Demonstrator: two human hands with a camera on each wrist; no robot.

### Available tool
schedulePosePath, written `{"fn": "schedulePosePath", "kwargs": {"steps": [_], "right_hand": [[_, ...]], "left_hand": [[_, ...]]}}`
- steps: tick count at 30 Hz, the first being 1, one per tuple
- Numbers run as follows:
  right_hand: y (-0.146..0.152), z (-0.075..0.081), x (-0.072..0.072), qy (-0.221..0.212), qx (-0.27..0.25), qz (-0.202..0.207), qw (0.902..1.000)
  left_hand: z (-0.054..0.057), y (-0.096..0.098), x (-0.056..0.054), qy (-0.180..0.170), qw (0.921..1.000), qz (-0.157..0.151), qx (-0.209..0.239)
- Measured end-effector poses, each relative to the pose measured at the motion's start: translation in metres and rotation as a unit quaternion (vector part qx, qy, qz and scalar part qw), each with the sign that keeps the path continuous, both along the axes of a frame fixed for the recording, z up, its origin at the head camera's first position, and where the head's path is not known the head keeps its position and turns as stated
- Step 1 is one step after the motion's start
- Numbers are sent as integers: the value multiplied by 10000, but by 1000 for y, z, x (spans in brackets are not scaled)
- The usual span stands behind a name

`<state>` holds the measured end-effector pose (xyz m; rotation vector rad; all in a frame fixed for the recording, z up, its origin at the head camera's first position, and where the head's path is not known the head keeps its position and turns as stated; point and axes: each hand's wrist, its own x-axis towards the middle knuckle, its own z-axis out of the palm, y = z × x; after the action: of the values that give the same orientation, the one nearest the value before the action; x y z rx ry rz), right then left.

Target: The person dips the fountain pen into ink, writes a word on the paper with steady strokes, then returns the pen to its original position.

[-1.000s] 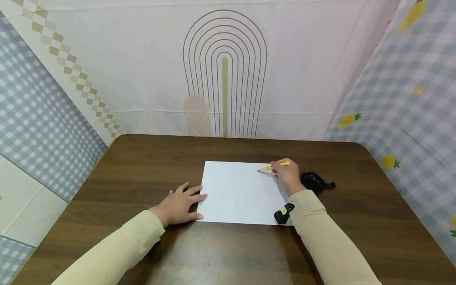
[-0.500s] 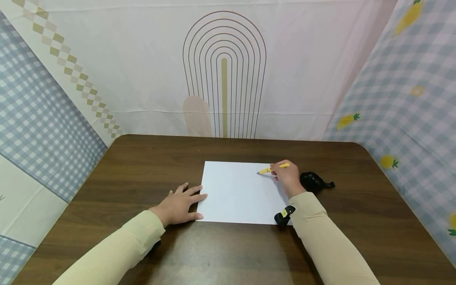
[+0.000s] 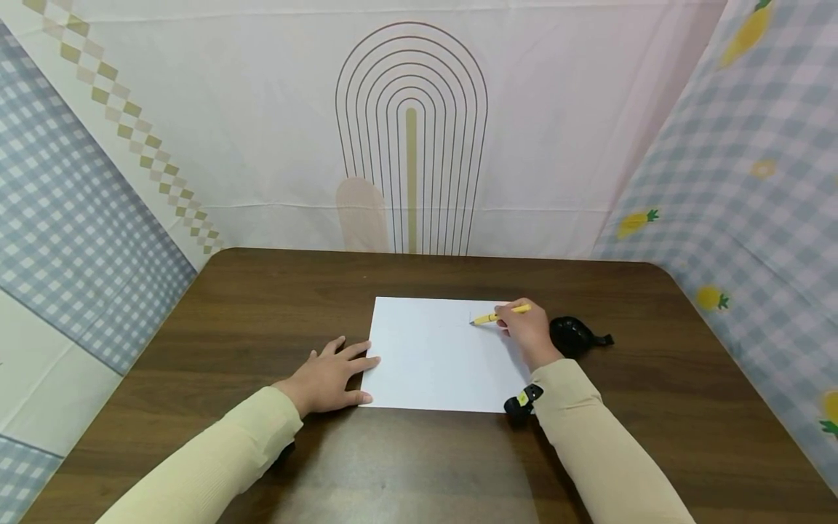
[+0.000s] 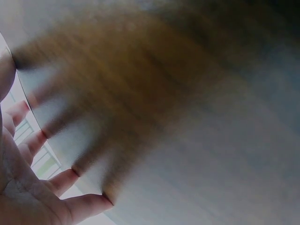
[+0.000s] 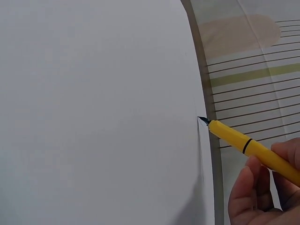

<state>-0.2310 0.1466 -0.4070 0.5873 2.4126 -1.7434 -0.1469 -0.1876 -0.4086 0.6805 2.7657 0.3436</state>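
A white sheet of paper lies on the brown table. My right hand pinches a yellow fountain pen with a black band. Its dark nib touches the paper near the far edge, right of the middle. Faint thin lines show on the sheet by the nib. At the sheet's left edge my left hand rests with spread fingers, thumb and fingertips over the border. The left wrist view shows the fingers from the palm side, their tips against the table and paper.
Just right of the right hand sits a glossy black rounded object with a short narrow tail. A black wrist camera hangs at the right cuff over the paper's near corner. Patterned cloth hangs behind the table.
The right hand and pen have moved a little toward the person and slightly left, and a faint short line shows above the nib. The left hand stays put.
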Motion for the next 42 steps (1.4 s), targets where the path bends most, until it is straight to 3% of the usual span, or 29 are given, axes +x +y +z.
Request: {"fn": "schedulePosePath", "kwargs": {"steps": [23, 42], "right_hand": [[-1, 1, 11, -80, 259, 201, 9994], [-2, 4, 20, -93, 209, 350, 9991]], "left_hand": [[-3, -1, 0, 113, 9998, -119, 58], [0, 0, 1, 28, 10000, -65, -13]]}}
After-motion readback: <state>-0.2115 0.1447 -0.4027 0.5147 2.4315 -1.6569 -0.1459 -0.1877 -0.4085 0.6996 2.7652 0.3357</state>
